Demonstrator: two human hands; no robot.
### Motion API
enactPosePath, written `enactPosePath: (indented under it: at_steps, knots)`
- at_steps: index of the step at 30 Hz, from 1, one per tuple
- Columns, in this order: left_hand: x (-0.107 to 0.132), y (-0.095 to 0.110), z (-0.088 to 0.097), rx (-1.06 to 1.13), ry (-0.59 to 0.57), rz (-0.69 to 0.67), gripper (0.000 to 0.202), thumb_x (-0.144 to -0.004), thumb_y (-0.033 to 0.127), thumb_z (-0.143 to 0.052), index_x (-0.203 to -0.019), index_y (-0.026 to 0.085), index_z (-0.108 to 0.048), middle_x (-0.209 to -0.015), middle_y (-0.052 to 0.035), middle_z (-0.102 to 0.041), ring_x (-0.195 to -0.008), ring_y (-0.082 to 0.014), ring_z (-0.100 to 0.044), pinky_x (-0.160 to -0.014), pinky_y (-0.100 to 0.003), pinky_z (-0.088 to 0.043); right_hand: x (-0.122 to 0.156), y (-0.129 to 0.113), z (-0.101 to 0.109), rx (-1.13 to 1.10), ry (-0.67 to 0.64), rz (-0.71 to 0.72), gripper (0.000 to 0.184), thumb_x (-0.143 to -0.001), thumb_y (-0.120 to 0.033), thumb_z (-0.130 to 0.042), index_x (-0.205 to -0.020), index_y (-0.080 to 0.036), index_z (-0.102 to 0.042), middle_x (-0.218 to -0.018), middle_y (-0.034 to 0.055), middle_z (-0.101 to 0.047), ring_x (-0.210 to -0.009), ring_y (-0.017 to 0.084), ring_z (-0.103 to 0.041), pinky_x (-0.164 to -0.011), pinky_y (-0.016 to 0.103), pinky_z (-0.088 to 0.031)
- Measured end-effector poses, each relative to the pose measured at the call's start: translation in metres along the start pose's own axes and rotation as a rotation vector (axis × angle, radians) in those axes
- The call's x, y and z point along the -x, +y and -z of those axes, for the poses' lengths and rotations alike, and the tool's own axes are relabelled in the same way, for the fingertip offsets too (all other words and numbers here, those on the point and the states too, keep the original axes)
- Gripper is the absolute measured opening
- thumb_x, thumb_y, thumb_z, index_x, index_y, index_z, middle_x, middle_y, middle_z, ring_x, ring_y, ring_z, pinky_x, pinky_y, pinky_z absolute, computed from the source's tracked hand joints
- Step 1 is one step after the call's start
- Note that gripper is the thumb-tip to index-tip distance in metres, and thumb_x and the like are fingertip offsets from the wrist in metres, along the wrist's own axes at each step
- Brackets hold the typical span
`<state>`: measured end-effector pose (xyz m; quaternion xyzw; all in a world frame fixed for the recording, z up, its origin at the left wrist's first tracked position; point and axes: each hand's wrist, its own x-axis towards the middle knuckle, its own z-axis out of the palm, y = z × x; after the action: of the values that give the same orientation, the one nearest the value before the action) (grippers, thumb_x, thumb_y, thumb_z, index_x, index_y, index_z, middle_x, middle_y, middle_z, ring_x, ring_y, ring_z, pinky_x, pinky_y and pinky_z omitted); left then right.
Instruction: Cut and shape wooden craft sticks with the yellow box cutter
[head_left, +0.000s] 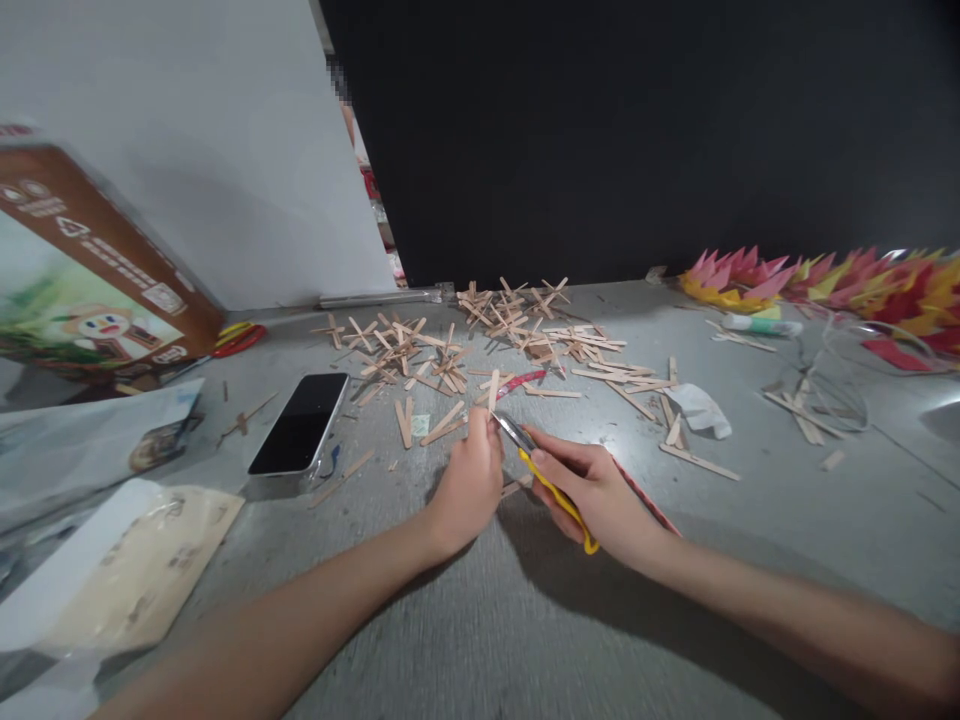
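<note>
My left hand (474,472) is closed on a thin wooden stick (493,388), which stands up out of the fist. In my right hand (592,490) is a pair of yellow-handled scissors (551,485). Their metal blades point up and left, with the tips at the stick just above my left fingers. Whether the tips touch the wood I cannot tell. Right behind the hands lies a red strip (523,380). Beyond it spreads a heap of wooden sticks (401,345), many joined into crosses.
A phone (300,425) lies left of the hands. Farther left are a brown carton (112,260), red-yellow scissors (240,338) and a plastic packet (135,570). At right are a crumpled tissue (701,410), a glue stick (761,325) and pink-yellow paper petals (739,278). A black panel (637,140) stands behind.
</note>
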<state>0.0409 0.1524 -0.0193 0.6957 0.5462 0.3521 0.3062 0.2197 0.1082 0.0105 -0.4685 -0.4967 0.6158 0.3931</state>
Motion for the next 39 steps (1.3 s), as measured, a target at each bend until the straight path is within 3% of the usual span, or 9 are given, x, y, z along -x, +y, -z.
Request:
enactPosePath:
  at_steps: [4,7,10,13,19,22,29,34,39]
  knots:
    - [-0.001,0.000,-0.001,0.093,0.004,-0.026,0.028,-0.112,0.045,-0.028,-0.096,0.025,-0.038,-0.071,0.0052,-0.047,-0.060,-0.0144,-0.045,-0.061,-0.028,-0.033,-0.001,0.002,0.002,0.067,0.060,0.078,0.056,-0.101,-0.054,-0.060,-0.144,-0.019,-0.064,-0.067,-0.0059,-0.054,-0.041,0.007,-0.043,-0.039,0.021,-0.032]
    - [-0.003,0.001,-0.002,0.250,-0.025,-0.013,0.030,-0.112,0.048,-0.031,-0.094,0.025,-0.038,-0.074,0.0045,-0.048,-0.063,-0.0137,-0.046,-0.062,-0.027,-0.036,-0.003,0.002,0.005,0.175,0.135,0.209,0.041,-0.103,-0.052,-0.058,-0.123,-0.018,-0.070,-0.071,-0.0040,-0.055,-0.052,0.010,-0.048,-0.048,0.023,-0.038]
    - [-0.005,0.004,0.000,0.482,-0.149,0.011,0.030,-0.110,0.046,-0.036,-0.089,0.024,-0.038,-0.072,0.0051,-0.044,-0.060,-0.0124,-0.041,-0.059,-0.025,-0.036,-0.008,0.002,0.011,0.256,0.228,0.327,0.035,-0.102,-0.051,-0.059,-0.113,-0.019,-0.069,-0.072,-0.0032,-0.053,-0.061,0.012,-0.047,-0.055,0.024,-0.040]
    - [-0.005,0.007,0.002,0.606,-0.313,0.033,0.032,-0.107,0.045,-0.040,-0.084,0.024,-0.037,-0.069,0.0064,-0.038,-0.057,-0.0113,-0.033,-0.055,-0.025,-0.031,-0.013,0.002,0.016,0.317,0.313,0.357,0.038,-0.099,-0.050,-0.065,-0.120,-0.020,-0.069,-0.077,-0.0029,-0.053,-0.066,0.013,-0.046,-0.061,0.025,-0.041]
    - [-0.003,0.008,0.006,0.461,-0.502,-0.106,0.039,-0.110,0.048,-0.035,-0.081,0.022,-0.042,-0.070,0.0039,-0.042,-0.063,-0.0133,-0.039,-0.062,-0.028,-0.035,-0.021,0.004,0.019,0.303,0.339,0.332,0.033,-0.093,-0.052,-0.071,-0.089,-0.019,-0.069,-0.072,-0.0031,-0.051,-0.065,0.013,-0.044,-0.063,0.026,-0.040]
    - [-0.003,0.009,0.007,0.326,-0.543,-0.161,0.044,-0.111,0.050,-0.029,-0.079,0.022,-0.040,-0.069,0.0037,-0.042,-0.064,-0.0139,-0.038,-0.063,-0.029,-0.033,-0.023,0.004,0.020,0.251,0.335,0.316,0.033,-0.093,-0.052,-0.071,-0.089,-0.019,-0.068,-0.072,-0.0031,-0.052,-0.064,0.013,-0.044,-0.062,0.026,-0.040]
    - [-0.004,0.013,0.007,0.169,-0.506,-0.173,0.047,-0.111,0.053,-0.025,-0.080,0.023,-0.044,-0.069,0.0030,-0.046,-0.063,-0.0149,-0.044,-0.065,-0.029,-0.037,-0.021,-0.001,0.019,0.255,0.281,0.296,0.035,-0.094,-0.053,-0.069,-0.086,-0.019,-0.065,-0.073,-0.0023,-0.052,-0.065,0.013,-0.044,-0.059,0.026,-0.038]
    - [-0.002,0.013,0.006,0.137,-0.462,-0.209,0.043,-0.112,0.048,-0.028,-0.085,0.022,-0.049,-0.074,0.0015,-0.053,-0.069,-0.0153,-0.050,-0.069,-0.029,-0.040,-0.023,0.001,0.020,0.299,0.372,0.272,0.037,-0.095,-0.055,-0.067,-0.086,-0.020,-0.063,-0.067,-0.0041,-0.044,-0.059,0.012,-0.037,-0.053,0.026,-0.033]
    - [-0.005,0.006,0.004,0.152,-0.268,-0.103,0.046,-0.112,0.053,-0.026,-0.085,0.022,-0.047,-0.068,0.0031,-0.049,-0.063,-0.0152,-0.048,-0.065,-0.029,-0.038,-0.021,0.005,0.026,0.374,0.326,0.405,0.043,-0.105,-0.046,-0.056,-0.140,-0.022,-0.054,-0.077,-0.0027,-0.056,-0.060,0.014,-0.046,-0.056,0.026,-0.040]
